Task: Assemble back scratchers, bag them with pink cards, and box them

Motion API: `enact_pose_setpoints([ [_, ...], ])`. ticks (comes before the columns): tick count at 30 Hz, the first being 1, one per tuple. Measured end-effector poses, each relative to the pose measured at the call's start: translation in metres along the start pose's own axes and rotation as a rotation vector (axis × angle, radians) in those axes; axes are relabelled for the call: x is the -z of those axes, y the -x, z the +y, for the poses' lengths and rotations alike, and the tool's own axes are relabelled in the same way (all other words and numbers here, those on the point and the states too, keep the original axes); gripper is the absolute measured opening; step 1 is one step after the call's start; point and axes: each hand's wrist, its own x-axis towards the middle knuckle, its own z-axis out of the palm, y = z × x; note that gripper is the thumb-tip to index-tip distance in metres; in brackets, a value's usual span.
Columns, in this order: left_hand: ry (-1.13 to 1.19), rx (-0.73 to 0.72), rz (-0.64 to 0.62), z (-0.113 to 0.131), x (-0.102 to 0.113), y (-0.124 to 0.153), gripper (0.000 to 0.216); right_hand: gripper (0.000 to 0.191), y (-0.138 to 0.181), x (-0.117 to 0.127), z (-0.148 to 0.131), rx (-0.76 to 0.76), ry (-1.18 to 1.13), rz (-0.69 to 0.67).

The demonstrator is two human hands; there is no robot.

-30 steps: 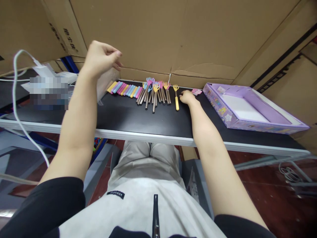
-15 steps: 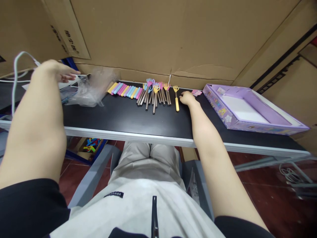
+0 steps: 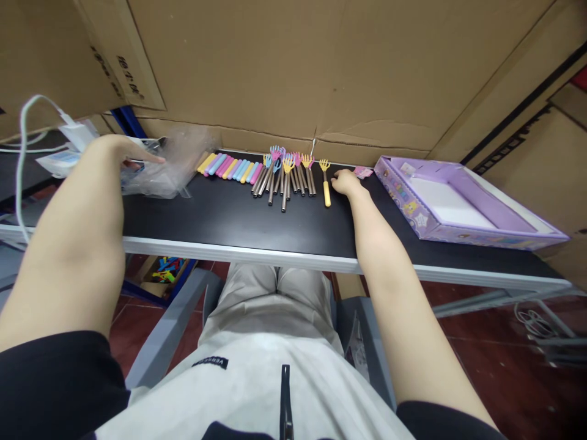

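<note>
My left hand reaches over a clear plastic bag at the left of the table, fingers stretched out at its edge. My right hand rests on the table, fingers loosely bent and slightly apart, with nothing visible in them. Just left of it lies a small back scratcher with a yellow claw and yellow handle. Farther left is a pile of metal scratcher rods with coloured claws. Beside the pile, a row of pastel handle grips in yellow, blue, pink and purple lies side by side.
A shallow purple printed box stands at the right. A small pink card lies behind my right hand. A white cable with a plug is at the far left. Cardboard walls the back of the table.
My left hand has moved down and to the right, onto the plastic bag's edge, uncovering the white plug behind it. My right hand and the scratchers stay in place.
</note>
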Motion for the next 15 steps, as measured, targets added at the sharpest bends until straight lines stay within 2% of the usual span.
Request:
enact_pose_setpoints([
  [2, -0.012, 0.025, -0.005, 0.015, -0.01, 0.024, 0.069, 0.045, 0.001, 0.001, -0.001, -0.004, -0.002, 0.004],
  [4, -0.031, 0.09, -0.05, 0.019, -0.013, 0.032, 0.071, 0.045, 0.002, 0.001, -0.001, -0.008, -0.004, 0.006],
  [9, -0.124, 0.494, -0.284, 0.0, 0.005, -0.005, 0.053, 0.045, 0.004, 0.003, -0.002, -0.004, -0.008, -0.01],
  [10, -0.112, 0.512, -0.286, -0.001, 0.008, -0.009, 0.052, 0.045, 0.004, 0.003, -0.002, -0.003, -0.007, -0.013],
  [11, -0.081, 0.475, -0.25, 0.0, 0.011, -0.009, 0.054, 0.046, 0.004, 0.004, -0.002, -0.003, -0.005, -0.016],
  [14, 0.077, 0.167, 0.034, 0.017, 0.014, 0.007, 0.067, 0.045, 0.005, 0.005, -0.003, -0.006, 0.004, -0.014],
  [15, 0.111, 0.109, 0.108, 0.025, 0.015, 0.015, 0.069, 0.045, 0.006, 0.005, -0.003, -0.007, 0.004, -0.011],
])
